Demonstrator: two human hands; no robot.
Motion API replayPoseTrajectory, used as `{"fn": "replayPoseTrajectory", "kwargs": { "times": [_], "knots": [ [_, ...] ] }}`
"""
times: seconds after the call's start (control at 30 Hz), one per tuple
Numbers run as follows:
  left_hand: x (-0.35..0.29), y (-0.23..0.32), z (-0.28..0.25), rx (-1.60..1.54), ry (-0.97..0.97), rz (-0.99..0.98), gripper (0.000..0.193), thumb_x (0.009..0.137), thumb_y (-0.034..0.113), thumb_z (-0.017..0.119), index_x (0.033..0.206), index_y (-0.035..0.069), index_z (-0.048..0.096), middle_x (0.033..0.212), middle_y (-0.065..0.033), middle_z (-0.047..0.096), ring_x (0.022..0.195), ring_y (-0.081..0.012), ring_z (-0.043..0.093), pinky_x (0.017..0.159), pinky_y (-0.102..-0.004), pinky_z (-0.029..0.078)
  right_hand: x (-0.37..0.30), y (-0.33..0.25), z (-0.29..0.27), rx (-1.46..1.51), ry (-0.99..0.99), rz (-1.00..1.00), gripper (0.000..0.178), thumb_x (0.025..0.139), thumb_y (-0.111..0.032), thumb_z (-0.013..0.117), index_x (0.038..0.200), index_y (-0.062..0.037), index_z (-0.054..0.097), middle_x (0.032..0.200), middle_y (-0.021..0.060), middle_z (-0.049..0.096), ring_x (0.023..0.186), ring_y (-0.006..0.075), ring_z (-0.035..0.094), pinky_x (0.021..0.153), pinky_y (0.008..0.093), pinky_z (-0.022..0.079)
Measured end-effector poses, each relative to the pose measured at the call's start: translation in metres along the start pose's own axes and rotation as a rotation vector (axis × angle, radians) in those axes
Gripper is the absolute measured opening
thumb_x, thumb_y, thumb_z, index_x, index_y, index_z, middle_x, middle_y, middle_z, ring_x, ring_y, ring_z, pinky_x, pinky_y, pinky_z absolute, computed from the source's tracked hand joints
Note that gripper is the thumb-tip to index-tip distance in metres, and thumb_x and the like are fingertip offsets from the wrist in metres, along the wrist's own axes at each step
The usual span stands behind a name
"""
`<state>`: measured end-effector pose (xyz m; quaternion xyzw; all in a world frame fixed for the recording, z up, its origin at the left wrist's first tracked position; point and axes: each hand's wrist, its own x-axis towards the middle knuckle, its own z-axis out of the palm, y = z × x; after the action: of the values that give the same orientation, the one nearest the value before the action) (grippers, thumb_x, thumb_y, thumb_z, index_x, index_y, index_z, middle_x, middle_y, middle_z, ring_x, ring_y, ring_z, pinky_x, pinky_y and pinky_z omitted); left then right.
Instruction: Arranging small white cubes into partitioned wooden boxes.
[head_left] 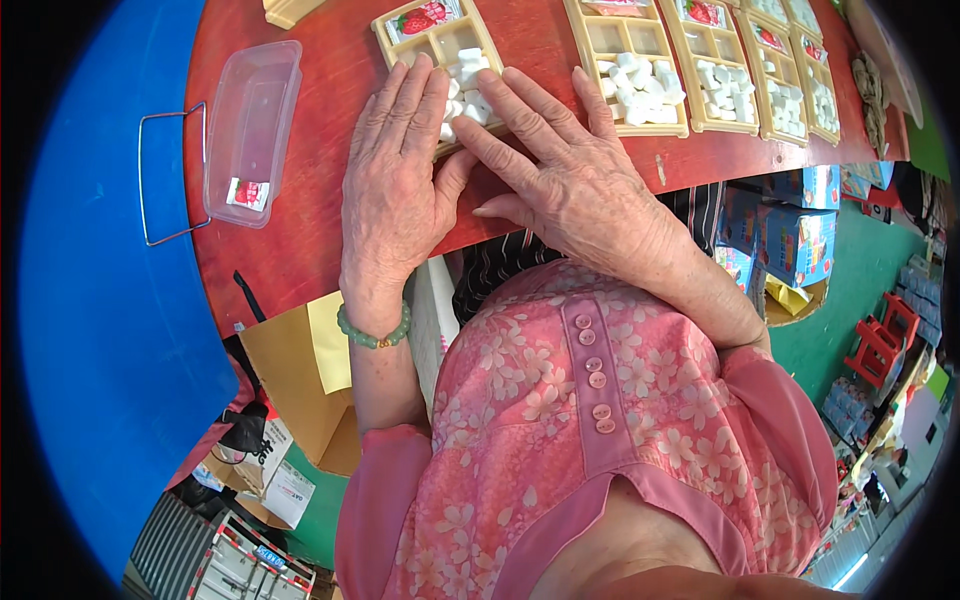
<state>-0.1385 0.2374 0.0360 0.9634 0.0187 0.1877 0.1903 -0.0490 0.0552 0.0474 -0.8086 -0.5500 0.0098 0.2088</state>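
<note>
My left hand (395,175), a green bead bracelet (374,341) on its wrist, lies with fingers stretched over the near part of a cream compartment tray (487,30). From the other side my right hand (575,175) reaches in, fingers spread, its fingertips at the same tray. Small white pieces (468,70) that look like marshmallows show between the two hands; some are hidden under the fingers. In the tray's far compartment lies a packet with a strawberry picture (424,18). Neither hand appears to grip anything.
Several similar filled trays (640,75) stand to the right on the red table (300,265). A clear plastic tub (250,130) with one small packet (247,193) is at left, beside a blue surface (110,280) with a wire handle (150,180). An open cardboard box (290,385) sits below the table edge.
</note>
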Motion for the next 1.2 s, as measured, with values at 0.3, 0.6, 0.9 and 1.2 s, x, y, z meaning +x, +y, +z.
{"fn": "replayPoseTrajectory", "kwargs": {
  "times": [0.3, 0.6, 0.9, 1.2],
  "knots": [
    [-0.002, 0.001, 0.002, -0.057, 0.062, -0.016, 0.063, 0.092, 0.016, 0.07, 0.149, 0.004, 0.045, 0.152, -0.0178, 0.047, 0.14, -0.0372, 0.046, 0.112, -0.0458, 0.043, -0.005, 0.001, -0.009, 0.06, -0.012, 0.026, 0.084, 0.079, -0.03, 0.08, 0.151, -0.0112, 0.043, 0.16, 0.0126, 0.036, 0.149, 0.0303, 0.034, 0.121, 0.0568, 0.021],
    [-0.002, -0.004, 0.004, -0.009, 0.03, 0.004, 0.054, 0.097, 0.018, 0.063, 0.146, 0.002, 0.048, 0.151, -0.0167, 0.048, 0.142, -0.0346, 0.044, 0.115, -0.0456, 0.04, -0.002, -0.001, -0.007, 0.01, -0.002, -0.037, 0.07, 0.084, -0.036, 0.075, 0.141, -0.0032, 0.051, 0.15, 0.0147, 0.048, 0.143, 0.0305, 0.042, 0.118, 0.0602, 0.024],
    [-0.001, -0.005, 0.004, -0.001, 0.009, 0.012, 0.051, 0.094, 0.015, 0.065, 0.142, 0.002, 0.053, 0.151, -0.0156, 0.049, 0.142, -0.0331, 0.043, 0.116, -0.0462, 0.038, 0.002, 0.002, -0.006, -0.011, 0.016, -0.02, 0.07, 0.084, -0.037, 0.075, 0.141, -0.0033, 0.052, 0.149, 0.0137, 0.049, 0.142, 0.0305, 0.041, 0.117, 0.0597, 0.026],
    [-0.001, -0.003, 0.004, -0.041, 0.028, -0.004, 0.06, 0.093, 0.018, 0.068, 0.147, 0.003, 0.047, 0.15, -0.0176, 0.049, 0.141, -0.0353, 0.044, 0.116, -0.047, 0.039, 0.003, 0.002, -0.007, 0.028, -0.013, 0.024, 0.084, 0.08, -0.034, 0.078, 0.15, -0.0057, 0.042, 0.157, 0.0109, 0.041, 0.148, 0.0292, 0.036, 0.12, 0.0568, 0.022]
  ]
}}
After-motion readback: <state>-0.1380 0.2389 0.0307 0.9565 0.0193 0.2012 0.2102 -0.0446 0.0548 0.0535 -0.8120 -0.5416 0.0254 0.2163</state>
